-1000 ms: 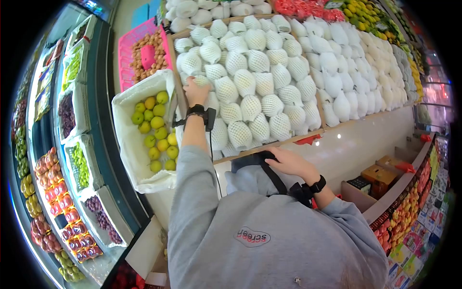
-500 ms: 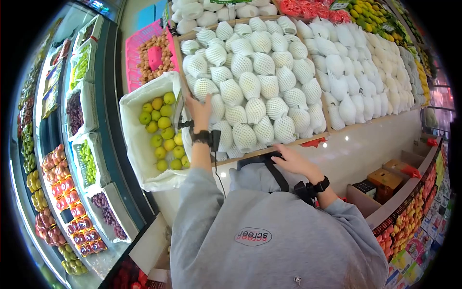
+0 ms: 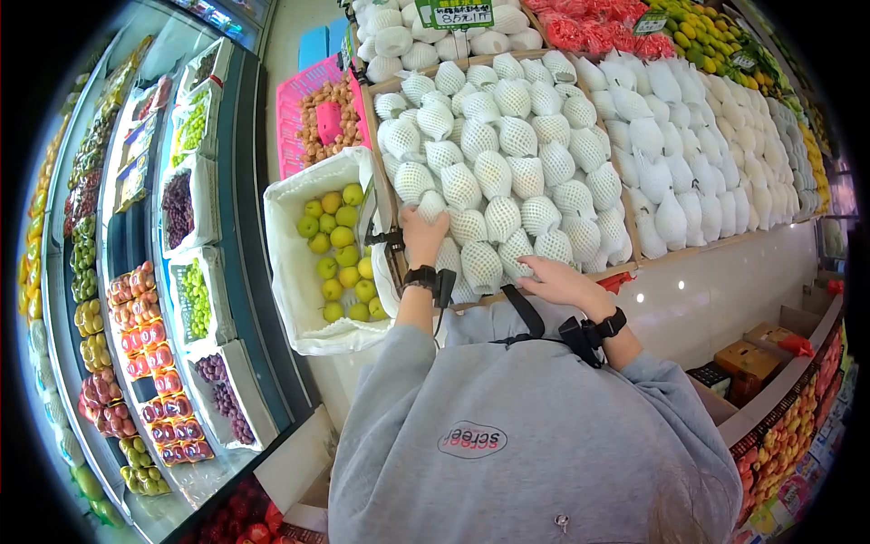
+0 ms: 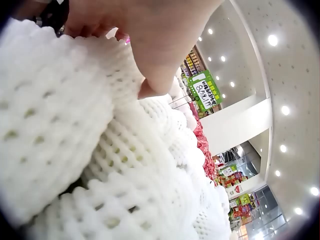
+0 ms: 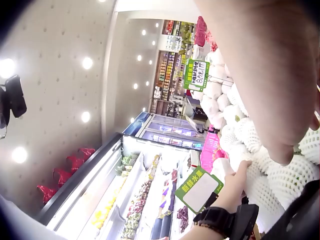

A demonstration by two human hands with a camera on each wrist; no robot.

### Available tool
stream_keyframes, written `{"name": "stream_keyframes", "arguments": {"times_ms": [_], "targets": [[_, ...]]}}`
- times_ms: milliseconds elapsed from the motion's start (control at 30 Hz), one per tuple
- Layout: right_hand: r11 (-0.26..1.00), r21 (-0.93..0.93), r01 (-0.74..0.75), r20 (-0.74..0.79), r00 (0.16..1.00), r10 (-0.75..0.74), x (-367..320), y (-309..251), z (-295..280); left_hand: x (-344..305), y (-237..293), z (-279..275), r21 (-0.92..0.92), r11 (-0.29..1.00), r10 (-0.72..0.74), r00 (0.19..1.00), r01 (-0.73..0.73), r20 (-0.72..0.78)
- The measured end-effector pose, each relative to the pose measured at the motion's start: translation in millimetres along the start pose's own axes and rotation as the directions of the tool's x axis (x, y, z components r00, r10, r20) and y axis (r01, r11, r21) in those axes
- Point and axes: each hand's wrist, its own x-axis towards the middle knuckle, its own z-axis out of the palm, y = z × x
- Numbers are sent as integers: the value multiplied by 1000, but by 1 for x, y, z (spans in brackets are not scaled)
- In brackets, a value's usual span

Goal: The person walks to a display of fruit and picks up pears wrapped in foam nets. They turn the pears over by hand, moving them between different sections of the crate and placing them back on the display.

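My left hand [image 3: 424, 238] is at the near left of a display of fruits in white foam nets. Its fingers and thumb curl round one foam-netted fruit [image 3: 431, 205] beside the wooden edge. In the left wrist view the thumb [image 4: 150, 82] presses against white netting, and the other fingers are mostly hidden. My right hand [image 3: 566, 283] lies at the display's front edge with relaxed, extended fingers, holding nothing. Close by its fingertips sits another netted fruit [image 3: 516, 251]. The right wrist view shows that hand's large blurred thumb side over the netted fruits [image 5: 292, 175].
Left of the display stands a white-lined crate [image 3: 285, 245] of yellow-green fruits, with a pink basket [image 3: 294, 127] of small brown items behind it. A refrigerated shelf [image 3: 245, 181] runs along the left. Price signs [image 3: 453, 13] rise at the back. Cardboard boxes [image 3: 747, 370] stand lower right.
My left hand has come down the display's left edge toward the front, and its loosened fingers now curl round a fruit. The head view has shifted; my right hand stays near the front edge.
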Motion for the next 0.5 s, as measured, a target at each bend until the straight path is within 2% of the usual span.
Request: {"name": "stream_keyframes", "arguments": {"times_ms": [100,200,300,400,500], "targets": [[1000,14,7,-28,1000,-6,-3,5,-2,-4,-9,-1,-42,994,-99,994,101,45],[997,-29,-65,61,996,67,-8,5,-4,2,-17,2,-66,994,-78,995,82,63],[998,-52,-43,97,994,47,-12,11,1,16,-15,0,98,988,-140,960,119,242],[999,-13,-43,67,997,43,-14,15,3,37,-17,-11,151,981,-165,930,121,328],[999,29,-44,5,999,44,-19,12,2,73,-27,-8,94,958,-285,941,271,184]]}}
